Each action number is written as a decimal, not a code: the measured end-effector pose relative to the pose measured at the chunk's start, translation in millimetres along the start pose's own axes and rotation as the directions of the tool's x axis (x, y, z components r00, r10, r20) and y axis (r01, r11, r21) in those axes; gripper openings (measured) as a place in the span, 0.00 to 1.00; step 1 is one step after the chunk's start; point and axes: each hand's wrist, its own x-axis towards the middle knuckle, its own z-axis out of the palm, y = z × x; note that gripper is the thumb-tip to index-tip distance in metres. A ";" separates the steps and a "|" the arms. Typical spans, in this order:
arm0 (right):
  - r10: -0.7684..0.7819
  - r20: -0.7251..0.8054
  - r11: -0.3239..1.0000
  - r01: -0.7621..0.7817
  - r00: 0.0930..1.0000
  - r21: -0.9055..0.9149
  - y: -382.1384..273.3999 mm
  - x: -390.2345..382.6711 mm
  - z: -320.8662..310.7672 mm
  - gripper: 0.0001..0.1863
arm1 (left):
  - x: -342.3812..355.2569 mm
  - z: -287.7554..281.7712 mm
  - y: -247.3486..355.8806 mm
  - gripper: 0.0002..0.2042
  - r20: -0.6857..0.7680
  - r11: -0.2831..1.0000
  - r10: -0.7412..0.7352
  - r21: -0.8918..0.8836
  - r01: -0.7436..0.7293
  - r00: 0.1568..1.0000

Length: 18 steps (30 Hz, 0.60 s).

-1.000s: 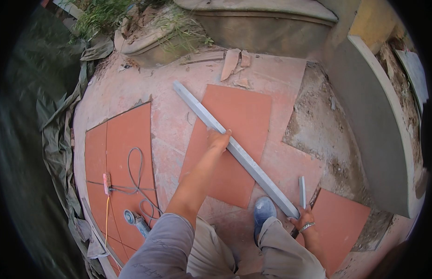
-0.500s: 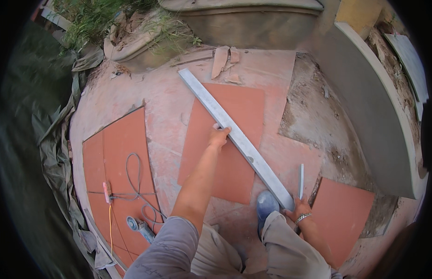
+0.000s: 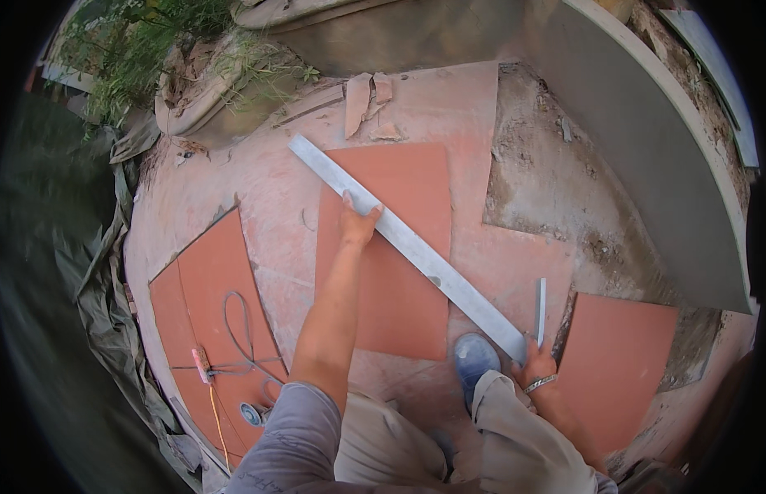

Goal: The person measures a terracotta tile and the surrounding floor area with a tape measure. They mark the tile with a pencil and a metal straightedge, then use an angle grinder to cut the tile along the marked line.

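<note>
A long grey metal straightedge (image 3: 416, 251) lies slantwise across a loose reddish-orange tile (image 3: 391, 313), its far end overhanging the upper left corner. My left hand (image 3: 360, 222) grips its edge towards the far end, thumb and fingers closed. Close to the bar's near end, my right hand (image 3: 538, 369) is closed round a thin light-grey stick (image 3: 540, 305) that points away from me. That hand appears to touch the bar's end, though the contact is partly hidden. Beside it is my blue-grey shoe (image 3: 475, 362).
Another tile (image 3: 622, 362) lies at the right, by rough bare ground (image 3: 556, 156) and a curved grey wall (image 3: 646, 140). On the left tiles (image 3: 206, 284) are a cable (image 3: 249, 329), a pink connector (image 3: 201, 362) and a partly hidden angle grinder (image 3: 251, 414). Broken tile pieces (image 3: 358, 103) lie far off.
The straightedge's far end has swung left over the tile. My left hand sits further along towards that end. My right hand stays at the near end with the stick. The view has shifted.
</note>
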 end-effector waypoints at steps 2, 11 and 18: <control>0.020 -0.005 0.999 -0.020 1.000 0.030 1.0 2.5 -1.1 0.40 | 2.7 -2.7 7.6 0.49 0.044 0.999 -0.005 0.044 0.003 0.999; -0.069 -0.120 0.992 0.081 0.990 0.097 12.2 13.8 0.8 0.38 | 6.3 -13.3 9.1 0.50 0.140 0.997 -0.018 0.080 0.007 0.990; -0.067 -0.119 0.991 0.080 0.991 0.110 18.3 17.3 7.5 0.38 | 14.4 -14.3 0.4 0.50 0.173 0.994 -0.013 -0.103 0.031 0.985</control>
